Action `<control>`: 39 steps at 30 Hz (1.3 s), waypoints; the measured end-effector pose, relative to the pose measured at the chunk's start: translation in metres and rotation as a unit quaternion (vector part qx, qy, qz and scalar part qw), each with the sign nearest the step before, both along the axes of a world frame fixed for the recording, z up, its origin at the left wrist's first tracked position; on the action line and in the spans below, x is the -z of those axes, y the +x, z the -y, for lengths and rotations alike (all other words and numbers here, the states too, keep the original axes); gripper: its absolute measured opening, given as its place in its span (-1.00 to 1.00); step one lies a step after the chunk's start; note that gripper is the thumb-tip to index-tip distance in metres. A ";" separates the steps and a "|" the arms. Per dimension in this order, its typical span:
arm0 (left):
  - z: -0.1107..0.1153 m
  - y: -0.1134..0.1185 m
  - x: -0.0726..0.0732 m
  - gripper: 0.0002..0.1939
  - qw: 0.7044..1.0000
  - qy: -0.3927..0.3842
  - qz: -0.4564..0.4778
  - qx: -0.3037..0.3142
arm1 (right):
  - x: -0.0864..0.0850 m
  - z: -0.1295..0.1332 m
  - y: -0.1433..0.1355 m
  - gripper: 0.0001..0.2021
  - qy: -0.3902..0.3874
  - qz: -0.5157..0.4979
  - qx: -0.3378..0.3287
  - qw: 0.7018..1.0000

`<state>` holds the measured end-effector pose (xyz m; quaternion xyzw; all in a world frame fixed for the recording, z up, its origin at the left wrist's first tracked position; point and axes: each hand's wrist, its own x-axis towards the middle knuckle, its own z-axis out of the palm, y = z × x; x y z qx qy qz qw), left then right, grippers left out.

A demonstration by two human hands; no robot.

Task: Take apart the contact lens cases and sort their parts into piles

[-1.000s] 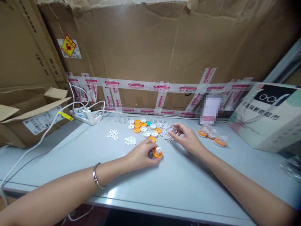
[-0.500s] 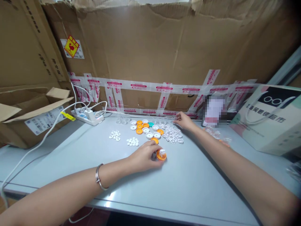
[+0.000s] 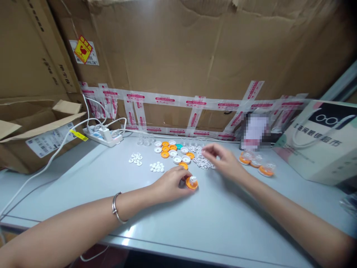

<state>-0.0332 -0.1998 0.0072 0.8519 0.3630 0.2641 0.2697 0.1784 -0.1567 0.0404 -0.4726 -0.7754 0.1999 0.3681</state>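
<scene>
My left hand (image 3: 176, 185) is closed around the side of an orange round base (image 3: 192, 185), holding it on the table. A white openwork piece (image 3: 192, 179) stands in the middle of that base. My right hand (image 3: 220, 158), a little blurred, hovers by the pile of white openwork pieces (image 3: 203, 162). Its thumb and forefinger are pinched; whatever sits between them I cannot make out. Orange, white and green round bases (image 3: 173, 153) lie left of the pile. Clear cups (image 3: 145, 140) stand behind them. Two groups of small white parts (image 3: 157, 167) are further left.
Several orange-and-white pieces with clear tops (image 3: 266, 170) sit at the right, before a paper bag (image 3: 320, 145). A blurred-out phone-like object (image 3: 253, 132) leans at the back. A power strip (image 3: 104, 137) with cables and an open carton (image 3: 41, 137) occupy the left. Large cardboard (image 3: 167, 56) walls the back.
My right hand has come back from the rear of the table towards me, to just beside the openwork pile. The left hand keeps its hold on the orange base.
</scene>
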 end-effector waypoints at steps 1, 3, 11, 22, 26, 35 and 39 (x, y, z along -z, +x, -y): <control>0.000 0.000 0.001 -0.74 1.000 0.001 -0.001 0.003 | 0.002 0.016 -0.005 -0.77 -0.023 0.025 -0.058 0.998; -0.001 0.001 0.001 -0.73 1.000 0.003 -0.002 0.012 | 0.009 0.039 -0.014 -0.75 -0.049 0.055 -0.110 0.991; -0.002 0.004 0.001 -0.73 1.000 -0.013 0.003 -0.002 | 0.027 0.050 -0.021 -0.85 -0.040 0.001 -0.107 0.993; -0.002 0.008 0.003 -0.75 0.999 -0.021 0.001 -0.025 | 0.031 0.044 -0.028 -0.87 -0.011 -0.118 -0.025 0.993; -0.003 0.006 0.005 -0.76 1.000 -0.015 0.005 -0.019 | 0.033 0.041 -0.032 -0.83 -0.093 -0.183 -0.067 0.976; -0.004 0.006 0.001 -0.57 0.998 -0.019 0.054 -0.023 | 0.028 0.037 -0.030 -0.64 -0.195 -0.321 -0.013 0.927; -0.002 0.007 -0.007 -0.63 0.985 -0.017 0.151 -0.080 | 0.025 0.045 -0.032 -0.65 -0.223 -0.348 -0.039 0.910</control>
